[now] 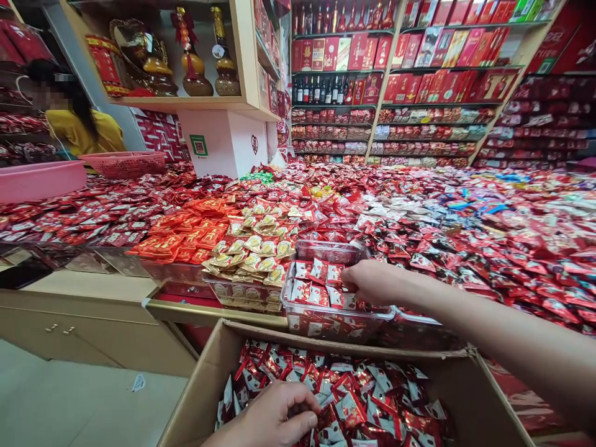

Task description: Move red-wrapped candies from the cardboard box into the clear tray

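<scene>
My left hand is low over the small red-and-white wrapped packets in an open cardboard box. Its thumb and forefinger curl toward each other; whatever lies between the tips is hidden. My right hand reaches into a clear plastic tub behind the box. Its fingers are bent together at the edge of a red-and-white packet, with the fingertips partly covered. Inside the tub, similar packets lie side by side in rows.
Left of the tub stand a container of gold packets and a heap of orange-red packets. Mixed packets spread across the counter. Pink baskets and a person in a yellow top are at far left. Stocked shelves stand behind.
</scene>
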`<action>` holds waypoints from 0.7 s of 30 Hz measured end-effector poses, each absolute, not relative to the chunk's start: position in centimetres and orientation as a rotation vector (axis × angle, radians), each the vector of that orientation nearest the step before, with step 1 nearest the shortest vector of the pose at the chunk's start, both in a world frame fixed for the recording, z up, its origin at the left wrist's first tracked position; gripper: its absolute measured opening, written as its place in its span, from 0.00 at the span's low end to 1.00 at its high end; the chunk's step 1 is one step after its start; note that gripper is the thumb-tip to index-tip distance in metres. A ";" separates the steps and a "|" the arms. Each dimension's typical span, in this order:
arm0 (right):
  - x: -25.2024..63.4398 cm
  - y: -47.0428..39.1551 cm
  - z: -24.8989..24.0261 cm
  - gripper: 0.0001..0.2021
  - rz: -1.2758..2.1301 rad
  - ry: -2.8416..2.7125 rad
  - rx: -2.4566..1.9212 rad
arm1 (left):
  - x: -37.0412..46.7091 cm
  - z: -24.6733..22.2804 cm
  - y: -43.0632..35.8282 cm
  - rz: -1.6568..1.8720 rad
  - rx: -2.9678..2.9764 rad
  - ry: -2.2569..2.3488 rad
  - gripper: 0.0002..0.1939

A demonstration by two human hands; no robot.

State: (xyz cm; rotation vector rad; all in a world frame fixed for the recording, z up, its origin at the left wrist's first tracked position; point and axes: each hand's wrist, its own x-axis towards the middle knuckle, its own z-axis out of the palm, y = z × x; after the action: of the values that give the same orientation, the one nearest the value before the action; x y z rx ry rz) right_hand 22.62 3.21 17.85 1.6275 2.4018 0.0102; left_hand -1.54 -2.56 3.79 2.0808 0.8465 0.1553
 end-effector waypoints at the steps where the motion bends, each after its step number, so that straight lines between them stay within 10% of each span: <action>1: 22.4 3.3 17.7 0.10 -0.020 2.377 1.587 | -1.6 3.7 -2.5 0.153 2.075 0.856 0.10; 21: 19.9 5.4 16.6 0.03 -0.227 1.992 1.446 | -2.3 1.2 -0.9 0.132 1.999 0.747 0.14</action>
State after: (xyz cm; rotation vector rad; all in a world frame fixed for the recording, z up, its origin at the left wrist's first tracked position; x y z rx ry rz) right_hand 19.86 5.44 16.60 1.4462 1.9919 -0.2274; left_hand -2.29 -0.95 1.18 1.9995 0.7469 0.1323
